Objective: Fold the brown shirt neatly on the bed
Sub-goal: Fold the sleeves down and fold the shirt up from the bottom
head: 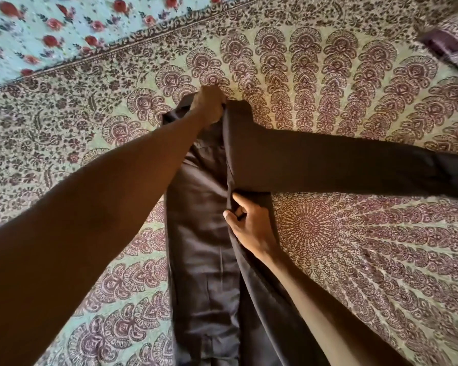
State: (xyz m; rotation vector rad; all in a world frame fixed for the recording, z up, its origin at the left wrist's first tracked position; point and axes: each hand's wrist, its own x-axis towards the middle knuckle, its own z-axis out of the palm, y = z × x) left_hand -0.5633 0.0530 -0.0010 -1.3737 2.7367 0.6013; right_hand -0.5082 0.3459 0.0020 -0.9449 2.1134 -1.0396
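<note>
The brown shirt lies lengthwise down the middle of the bed, its body folded into a narrow strip. One long sleeve stretches flat to the right edge of the view. My left hand grips the shirt's far end, near the collar and shoulder. My right hand pinches the folded right edge of the shirt's body, just below where the sleeve starts. The shirt's near end runs out of the bottom of the view.
The bed is covered by a green and maroon patterned spread. A light blue cloth with red flowers lies at the far left. A patterned pillow sits at the far right corner.
</note>
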